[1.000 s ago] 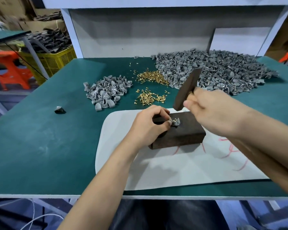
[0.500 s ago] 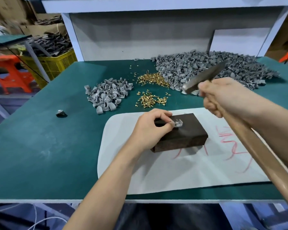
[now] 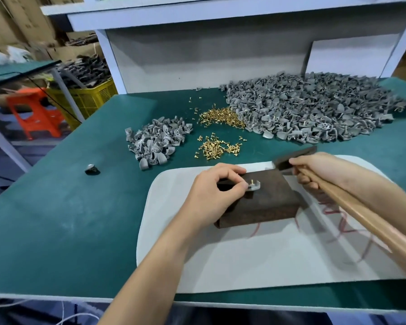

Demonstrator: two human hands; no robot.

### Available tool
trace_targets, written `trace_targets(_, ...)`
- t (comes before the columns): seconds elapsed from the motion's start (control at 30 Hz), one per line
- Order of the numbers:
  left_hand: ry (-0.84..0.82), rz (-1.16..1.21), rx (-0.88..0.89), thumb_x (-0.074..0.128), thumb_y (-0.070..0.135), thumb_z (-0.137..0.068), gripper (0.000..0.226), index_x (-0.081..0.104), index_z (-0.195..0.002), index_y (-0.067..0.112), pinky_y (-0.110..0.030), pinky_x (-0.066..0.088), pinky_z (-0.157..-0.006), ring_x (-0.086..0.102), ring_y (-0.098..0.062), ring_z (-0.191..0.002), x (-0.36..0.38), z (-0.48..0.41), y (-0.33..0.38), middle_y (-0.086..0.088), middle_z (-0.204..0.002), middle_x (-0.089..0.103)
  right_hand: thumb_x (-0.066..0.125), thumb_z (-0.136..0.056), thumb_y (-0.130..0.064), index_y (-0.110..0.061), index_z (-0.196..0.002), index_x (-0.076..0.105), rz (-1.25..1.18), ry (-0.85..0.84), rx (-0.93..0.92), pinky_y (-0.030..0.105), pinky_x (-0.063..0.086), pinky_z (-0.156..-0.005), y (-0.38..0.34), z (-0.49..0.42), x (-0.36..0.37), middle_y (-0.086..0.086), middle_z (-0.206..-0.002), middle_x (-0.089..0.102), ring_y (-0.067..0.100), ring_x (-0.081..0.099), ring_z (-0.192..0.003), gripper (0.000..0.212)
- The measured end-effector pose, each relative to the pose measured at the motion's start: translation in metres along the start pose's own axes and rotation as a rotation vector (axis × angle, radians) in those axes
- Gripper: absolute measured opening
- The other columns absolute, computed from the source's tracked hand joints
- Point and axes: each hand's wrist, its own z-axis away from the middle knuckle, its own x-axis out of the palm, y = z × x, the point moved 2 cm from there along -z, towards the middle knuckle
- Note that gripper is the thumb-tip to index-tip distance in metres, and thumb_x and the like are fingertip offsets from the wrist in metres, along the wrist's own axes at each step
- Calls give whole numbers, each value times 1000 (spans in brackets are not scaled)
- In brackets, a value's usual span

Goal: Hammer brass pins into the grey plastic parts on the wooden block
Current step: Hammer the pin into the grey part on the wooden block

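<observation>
Brass pin [image 3: 252, 182] sits proud in the grey part [image 3: 254, 186] the left hand [image 3: 216, 186] pinches on the block [image 3: 270, 205], right hand [image 3: 324, 167] gripping the hammer [image 3: 295, 156] alongside, so next probably wants a square tap.

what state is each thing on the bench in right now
left hand, pinching the grey part
grey part, lying on the wooden block
brass pin, upright in the part, not driven flush
right hand, gripping the hammer near its head
hammer, head low, right of the pin, off it
large grey pile, heaped loose
small grey pile, heaped loose
loose brass pins, scattered
</observation>
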Motion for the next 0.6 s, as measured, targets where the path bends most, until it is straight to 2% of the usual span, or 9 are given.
trace_targets(0.1,8,-43,12,67,8,-82,16,64,-69,16,-20,41,-94,56,1,-106,1,5,3,15,-108,66,49,-96,-23,-3,-60,45,129,-68,2,12,28,-30,-6,-1,0,7,-35,42,17,38,-22,41)
trace_targets(0.2,29,-88,6,66,9,-81,17,64,-67,19,-9,35,-91,53,4,-110,-3,10,4,20,-105,66,55,-93,-24,0,-56,49,216,-87,-51,16,35,-32,-7,-2,0,12,-38,49,21,46,-26,45)
trace_targets(0.3,96,-82,-41,67,16,-80,14,63,-67,18,-3,36,-81,57,8,-97,-14,-5,16,20,-96,69,57,-92,-28,2,-62,56,229,-125,-86,23,42,-35,-4,-3,-3,15,-46,57,25,56,-34,43)
trace_targets(0.4,79,-15,-50,66,17,-83,15,65,-68,18,-6,41,-61,57,3,-68,-16,-57,46,11,-74,68,57,-91,-28,4,-62,61,235,-132,-126,30,45,-46,-2,-2,-2,19,-52,61,29,61,-40,44)
trace_targets(0.47,67,38,-38,64,21,-87,13,67,-74,20,-10,44,-61,61,2,-69,-6,-105,66,8,-75,69,59,-91,-26,5,-64,62,176,-98,-152,36,48,-50,0,-1,-1,19,-53,62,29,60,-40,41)
trace_targets(0.5,70,10,-30,61,27,-90,14,69,-81,21,-14,45,-63,64,-1,-74,-1,-128,72,8,-81,71,60,-90,-24,1,-62,61,166,-54,-181,34,48,-49,1,-2,0,16,-50,61,27,59,-39,38)
trace_targets(0.53,66,-71,-19,57,32,-93,19,71,-90,20,-15,45,-62,65,-6,-78,6,-150,75,8,-87,71,61,-89,-24,-6,-56,58,211,13,-226,26,46,-45,3,-4,-1,10,-45,59,22,56,-36,38)
trace_targets(0.57,46,-212,-6,53,36,-95,26,70,-101,17,-16,45,-62,64,-10,-78,11,-168,72,6,-93,71,62,-88,-25,-10,-51,53,265,80,-259,19,40,-39,4,-4,-2,4,-41,55,17,53,-34,41)
trace_targets(0.6,11,-416,12,52,35,-96,30,68,-110,15,-18,48,-66,63,-13,-78,15,-181,64,3,-100,69,62,-87,-27,-11,-50,51,301,132,-264,18,37,-36,4,-5,-2,2,-40,54,17,53,-34,42)
